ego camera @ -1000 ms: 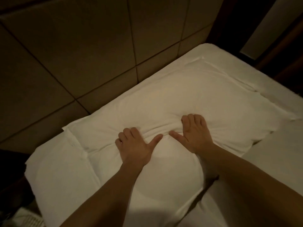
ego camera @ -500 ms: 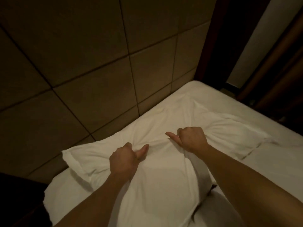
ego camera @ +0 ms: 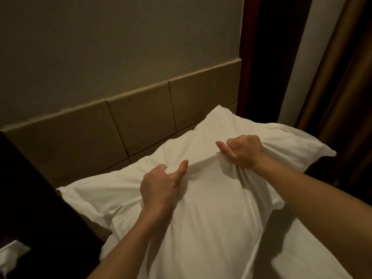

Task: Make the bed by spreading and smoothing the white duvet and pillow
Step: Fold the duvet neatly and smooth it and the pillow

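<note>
- Pillow (ego camera: pixel 211 208) is the thing in work: it is white, raised at its far edge, and its near part rests on the bed (ego camera: pixel 322 258), close to the tiled headboard (ego camera: pixel 141 121).
- The left hand (ego camera: pixel 161 186) has its fingers curled over the upper edge of the pillow and pinches a fold of the cover, with the thumb lying along the front.
- The right hand (ego camera: pixel 244 151) grips the same edge in the same way, fingers closed behind the fabric, thumb pointing to the left hand.
- Between the two hands the cover is pulled into a tight ridge; the hands are near each other, not touching.
- The long axis of the pillow runs from the lower-left corner (ego camera: pixel 66 191) to the upper-right corner (ego camera: pixel 326 153), so both grips sit around the middle of it, and the ends hang free on each side.
- The body of the pillow lies below the grips, toward the person. The left hand is nearer to the camera.
- The next move probably is to shake or set the pillow down flat against the headboard.
- The duvet cannot be identified for sure in this view.
</note>
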